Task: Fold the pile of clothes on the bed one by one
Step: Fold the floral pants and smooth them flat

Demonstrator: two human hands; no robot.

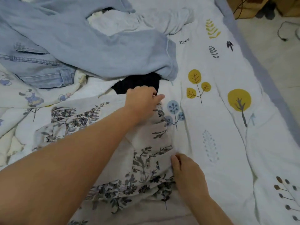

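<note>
One head-worn wide-angle camera looks forward and steeply down, close over the bed (211, 111), with floor (267, 62) at upper right.

The bed (227, 143) had a white quilt printed with yellow trees and leaves. On it lay a white floral-print garment (142, 168) nearest, pale blue denim jeans (40, 70) far left, and a light blue sweatshirt (97, 51) beyond.

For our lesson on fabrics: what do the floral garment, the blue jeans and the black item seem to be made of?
Floral garment: thin, matte woven cloth, probably cotton or viscose; it creases softly. Blue jeans: faded denim, with stitched seams and a belt loop showing. Black item: dark matte fabric, perhaps knit; too little shows to tell.
</note>
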